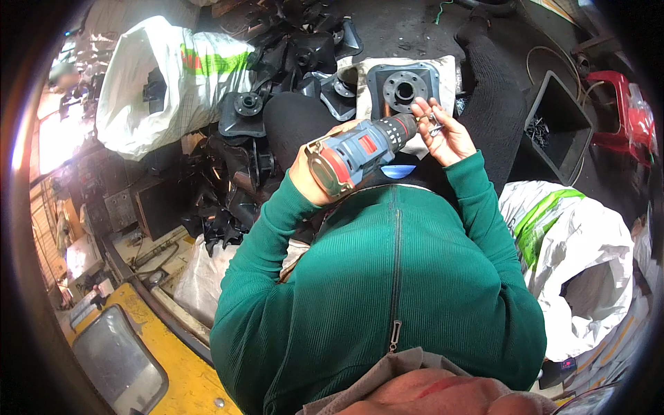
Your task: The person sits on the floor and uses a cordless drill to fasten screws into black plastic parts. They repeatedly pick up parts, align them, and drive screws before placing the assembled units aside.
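My left hand (309,174) is wrapped round a blue, grey and red cordless drill (356,153), its chuck pointing away and to the right. Beside the chuck, the fingers of my right hand (446,138) are curled round small silvery screws (434,127). A black square part with a round drilled flange (402,90) lies just beyond both hands, on a pale cloth (448,72) between my knees. The drill's tip is partly hidden by my right fingers. I cannot tell whether a screw sits on it.
Many similar black flanged parts (247,104) are heaped to the left, near an open white sack (128,90). On the right are a black bin (553,149) with loose screws inside, a red plastic stool (615,104) and another white sack (595,242).
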A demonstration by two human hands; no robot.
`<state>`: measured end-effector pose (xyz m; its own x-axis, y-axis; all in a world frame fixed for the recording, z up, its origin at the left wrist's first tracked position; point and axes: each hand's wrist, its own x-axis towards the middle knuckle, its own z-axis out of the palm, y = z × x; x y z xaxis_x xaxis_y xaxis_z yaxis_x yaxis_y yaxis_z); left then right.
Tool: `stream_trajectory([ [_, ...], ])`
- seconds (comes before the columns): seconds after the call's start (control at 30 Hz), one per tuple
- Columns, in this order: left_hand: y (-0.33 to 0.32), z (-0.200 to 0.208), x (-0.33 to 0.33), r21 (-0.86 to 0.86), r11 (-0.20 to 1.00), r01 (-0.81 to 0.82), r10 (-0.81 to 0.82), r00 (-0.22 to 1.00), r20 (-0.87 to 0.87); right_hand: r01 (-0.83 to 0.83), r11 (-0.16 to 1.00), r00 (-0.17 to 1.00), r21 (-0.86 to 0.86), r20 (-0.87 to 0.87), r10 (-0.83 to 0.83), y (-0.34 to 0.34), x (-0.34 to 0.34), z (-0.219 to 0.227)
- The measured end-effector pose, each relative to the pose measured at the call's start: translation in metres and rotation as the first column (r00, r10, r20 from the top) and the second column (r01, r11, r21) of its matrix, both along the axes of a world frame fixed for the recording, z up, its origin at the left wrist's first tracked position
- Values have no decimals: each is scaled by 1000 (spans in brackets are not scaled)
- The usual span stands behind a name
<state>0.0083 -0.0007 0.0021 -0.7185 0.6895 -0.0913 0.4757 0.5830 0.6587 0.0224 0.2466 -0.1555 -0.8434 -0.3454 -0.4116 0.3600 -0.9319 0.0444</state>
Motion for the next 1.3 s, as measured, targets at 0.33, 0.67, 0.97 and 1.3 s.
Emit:
stream_trajectory([
  [0.33, 10, -10, 4, -22, 999, -43, 42, 998, -46, -1, 993, 999, -121, -41, -4, -8, 3, 3],
  [0.67, 10, 6, 11, -39, 996, -84, 88, 987, 133, -71, 996, 997, 53, 2, 71, -10, 11, 4],
  [0.97, 6, 0, 6, -95, 990, -106, 114, 990, 81, -72, 996, 996, 47, -54, 74, -13, 5, 1],
  [1.3, 6, 7, -2, -69, 984, -162, 173, 961, 215, -214, 932, 958, 292, -122, 258, -4, -4, -7],
])
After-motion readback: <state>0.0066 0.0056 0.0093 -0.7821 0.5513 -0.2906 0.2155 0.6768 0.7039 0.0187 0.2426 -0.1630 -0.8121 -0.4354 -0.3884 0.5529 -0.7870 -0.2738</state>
